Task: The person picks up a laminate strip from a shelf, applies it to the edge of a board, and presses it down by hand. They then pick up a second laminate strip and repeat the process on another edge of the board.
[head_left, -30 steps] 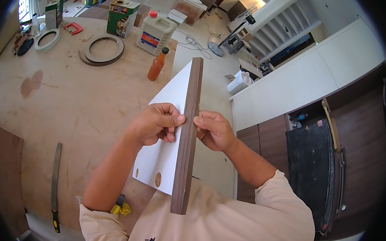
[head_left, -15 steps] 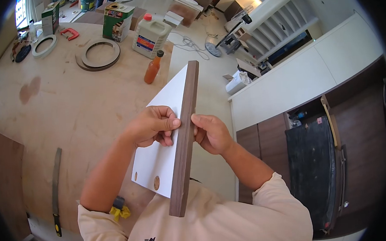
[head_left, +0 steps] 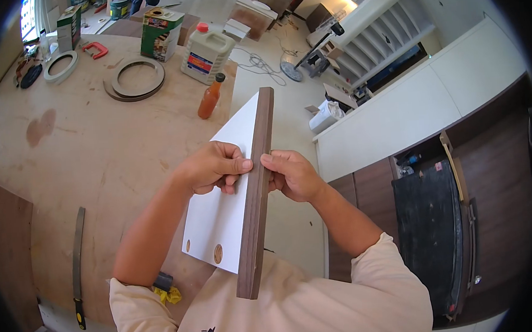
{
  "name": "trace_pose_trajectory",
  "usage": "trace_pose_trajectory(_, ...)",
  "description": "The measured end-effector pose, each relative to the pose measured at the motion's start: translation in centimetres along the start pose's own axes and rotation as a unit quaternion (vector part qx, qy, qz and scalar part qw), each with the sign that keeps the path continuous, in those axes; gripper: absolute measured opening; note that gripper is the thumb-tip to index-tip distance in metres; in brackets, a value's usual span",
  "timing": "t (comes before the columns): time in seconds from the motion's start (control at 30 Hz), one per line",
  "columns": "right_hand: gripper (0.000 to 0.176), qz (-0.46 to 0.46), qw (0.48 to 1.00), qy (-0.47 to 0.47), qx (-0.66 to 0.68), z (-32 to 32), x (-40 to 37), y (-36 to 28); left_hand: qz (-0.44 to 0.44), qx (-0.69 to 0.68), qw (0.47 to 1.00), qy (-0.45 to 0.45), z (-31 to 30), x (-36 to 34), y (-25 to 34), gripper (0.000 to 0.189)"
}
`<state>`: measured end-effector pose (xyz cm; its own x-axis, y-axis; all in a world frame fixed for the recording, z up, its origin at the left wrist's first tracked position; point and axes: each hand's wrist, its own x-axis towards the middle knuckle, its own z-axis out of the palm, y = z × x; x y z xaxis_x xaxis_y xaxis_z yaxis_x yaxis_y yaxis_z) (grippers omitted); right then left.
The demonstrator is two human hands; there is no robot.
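Note:
A white panel with a dark wood-grain edge stands upright on its side before my chest. Two round holes show near its lower end. My left hand is closed at the white face, its thumb at the near edge. On the other side, my right hand pinches the brown edge with its thumb on it. The fingers behind the panel are partly hidden.
On the wooden table are an orange bottle, a white jug, a green can, tape rolls, a red clamp and a long file. Dark cabinets stand at the right.
My right hand has shifted slightly left and up, its thumb now over the brown edge. My left hand has slid a little up and right along the panel.

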<state>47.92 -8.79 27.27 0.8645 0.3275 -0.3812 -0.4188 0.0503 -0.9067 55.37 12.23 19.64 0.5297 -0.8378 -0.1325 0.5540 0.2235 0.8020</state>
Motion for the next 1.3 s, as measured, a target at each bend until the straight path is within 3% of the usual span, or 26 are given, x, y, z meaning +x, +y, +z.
trace_pose_trajectory(0.5, 0.038, 0.019, 0.995, -0.091, 0.047, -1.4, 0.9, 0.1, 0.001, -0.015, 0.999, 0.043, 0.8, -0.4, 0.2, 0.031)
trace_pose_trajectory(0.7, 0.039, 0.014, 0.994, -0.087, 0.059, -1.3, 0.6, 0.4, 0.006, 0.028, 0.999, 0.025, 0.4, -0.3, 0.6, 0.031)
trace_pose_trajectory(0.8, 0.039, -0.001, 0.995, -0.077, 0.06, -1.6, 1.2, 0.1, 0.065, 0.024, 0.997, -0.015, -0.6, -0.3, 0.8, 0.028)
trace_pose_trajectory(0.9, 0.038, -0.019, 1.0, 0.0, 0.006, -1.1, 2.0, -1.1, 0.064, -0.011, 0.997, -0.031, -0.7, 0.1, 1.5, 0.026)
trace_pose_trajectory(1.3, 0.021, -0.054, 0.997, -0.019, 0.046, -2.3, 2.4, -1.0, 0.099, 0.015, 0.995, -0.007, -2.6, 3.7, 0.7, 0.029)
